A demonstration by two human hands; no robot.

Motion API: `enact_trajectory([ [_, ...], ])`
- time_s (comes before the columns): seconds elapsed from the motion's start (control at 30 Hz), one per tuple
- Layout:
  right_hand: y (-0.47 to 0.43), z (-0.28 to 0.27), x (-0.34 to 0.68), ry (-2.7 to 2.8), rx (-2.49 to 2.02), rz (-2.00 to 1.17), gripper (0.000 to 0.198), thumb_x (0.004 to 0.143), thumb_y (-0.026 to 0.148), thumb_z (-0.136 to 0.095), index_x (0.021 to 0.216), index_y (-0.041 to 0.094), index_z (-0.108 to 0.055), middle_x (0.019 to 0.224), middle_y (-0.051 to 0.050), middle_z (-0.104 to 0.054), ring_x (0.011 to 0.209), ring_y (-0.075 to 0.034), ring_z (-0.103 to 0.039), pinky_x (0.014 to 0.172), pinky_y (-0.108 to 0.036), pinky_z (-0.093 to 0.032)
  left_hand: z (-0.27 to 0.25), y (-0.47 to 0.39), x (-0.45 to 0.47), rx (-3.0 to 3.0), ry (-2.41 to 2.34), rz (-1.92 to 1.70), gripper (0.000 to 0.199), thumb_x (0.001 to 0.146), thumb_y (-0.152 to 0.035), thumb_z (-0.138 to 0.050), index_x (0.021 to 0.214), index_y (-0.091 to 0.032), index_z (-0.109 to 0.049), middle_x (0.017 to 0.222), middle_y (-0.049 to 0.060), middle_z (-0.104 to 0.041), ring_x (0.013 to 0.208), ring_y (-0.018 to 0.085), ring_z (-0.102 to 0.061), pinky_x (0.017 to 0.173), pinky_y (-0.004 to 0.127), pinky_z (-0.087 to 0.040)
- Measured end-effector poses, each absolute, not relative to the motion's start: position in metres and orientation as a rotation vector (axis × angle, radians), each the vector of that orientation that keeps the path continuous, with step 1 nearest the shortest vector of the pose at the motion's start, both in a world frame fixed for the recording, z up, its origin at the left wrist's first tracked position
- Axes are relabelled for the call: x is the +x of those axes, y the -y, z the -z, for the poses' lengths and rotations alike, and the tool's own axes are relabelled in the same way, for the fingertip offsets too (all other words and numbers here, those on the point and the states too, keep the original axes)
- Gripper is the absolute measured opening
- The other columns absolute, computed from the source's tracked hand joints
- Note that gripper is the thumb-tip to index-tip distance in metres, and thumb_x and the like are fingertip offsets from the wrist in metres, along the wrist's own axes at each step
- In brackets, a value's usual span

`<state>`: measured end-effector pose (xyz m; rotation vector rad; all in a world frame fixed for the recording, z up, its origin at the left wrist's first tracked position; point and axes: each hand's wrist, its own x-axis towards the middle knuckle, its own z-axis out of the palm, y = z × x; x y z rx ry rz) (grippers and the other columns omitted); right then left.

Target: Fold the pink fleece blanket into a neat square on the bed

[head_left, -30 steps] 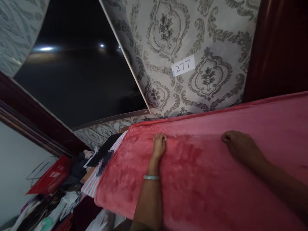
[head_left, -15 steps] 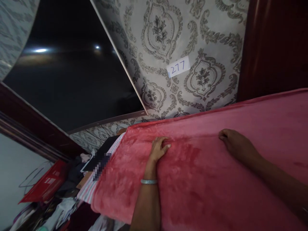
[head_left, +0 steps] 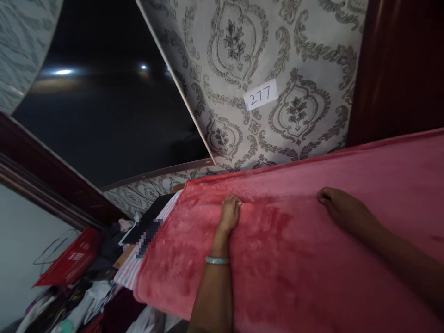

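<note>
A plush pinkish-red blanket (head_left: pixel 277 263) is spread over a surface and fills the lower middle and right. My left hand (head_left: pixel 230 213), with a pale bangle (head_left: pixel 217 260) on the wrist, is closed on the blanket near its far left part, fingertips and thumb together at the fabric. To the right, my right hand (head_left: pixel 337 203) is also closed, pinching the blanket with curled fingers. A faint straight crease runs in the cloth between the two hands. At the left, a striped cloth (head_left: pixel 127 274) shows from under the blanket.
A large dark screen (head_left: pixel 114 101) stands behind on the left. Patterned wallpaper carries a paper label (head_left: pixel 261 94) reading 277. A black flat item (head_left: pixel 149 217), a red bag (head_left: pixel 71 259) and piled clothes (head_left: pixel 92 296) lie at the left. Dark red wood (head_left: pixel 398 69) rises at the right.
My left hand, earlier lying with thumb and fingers apart on the blanket, has closed on the fabric. My right hand keeps its pinch. The view has shifted slightly.
</note>
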<state>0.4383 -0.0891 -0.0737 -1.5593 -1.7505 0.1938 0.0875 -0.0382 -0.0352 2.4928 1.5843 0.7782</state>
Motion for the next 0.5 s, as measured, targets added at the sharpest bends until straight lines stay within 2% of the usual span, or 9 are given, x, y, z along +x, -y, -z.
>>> enact_trajectory([
  [0.17, 0.083, 0.087, 0.441, 1.758, -1.491, -0.169, 0.031, 0.089, 0.039, -0.037, 0.092, 0.024, -0.064, 0.098, -0.011, -0.072, 0.091, -0.027, -0.066, 0.077, -0.041, -0.052, 0.037, 0.037, 0.088, 2.486, -1.634, -0.783, 0.023, 0.095, -0.010, -0.046, 0.082, -0.020, -0.061, 0.092, 0.006, -0.067, 0.092, 0.021, -0.060, 0.085, 0.033, -0.045],
  [0.3, 0.087, 0.085, 0.440, 1.880, -1.403, -0.172, 0.042, 0.094, 0.045, -0.033, 0.090, 0.024, -0.068, 0.094, -0.011, -0.070, 0.094, -0.027, -0.065, 0.087, -0.045, -0.052, 0.036, 0.035, 0.087, 2.497, -1.632, -0.794, 0.022, 0.095, -0.009, -0.047, 0.080, -0.021, -0.059, 0.090, 0.006, -0.067, 0.092, 0.021, -0.060, 0.084, 0.032, -0.044],
  [0.43, 0.092, 0.079, 0.436, 1.950, -1.374, -0.131, 0.043, 0.090, 0.059, -0.046, 0.097, 0.023, -0.070, 0.099, -0.011, -0.068, 0.096, -0.029, -0.062, 0.086, -0.046, -0.050, 0.036, 0.035, 0.086, 2.504, -1.631, -0.817, 0.023, 0.096, -0.009, -0.047, 0.079, -0.021, -0.057, 0.089, 0.006, -0.066, 0.091, 0.021, -0.059, 0.083, 0.032, -0.044],
  [0.5, 0.092, 0.078, 0.434, 1.955, -1.360, -0.113, 0.040, 0.088, 0.058, -0.049, 0.091, 0.023, -0.069, 0.098, -0.011, -0.067, 0.094, -0.028, -0.061, 0.083, -0.045, -0.049, 0.035, 0.036, 0.086, 2.509, -1.626, -0.833, 0.023, 0.097, -0.010, -0.046, 0.080, -0.021, -0.057, 0.089, 0.006, -0.065, 0.091, 0.021, -0.059, 0.084, 0.033, -0.044],
])
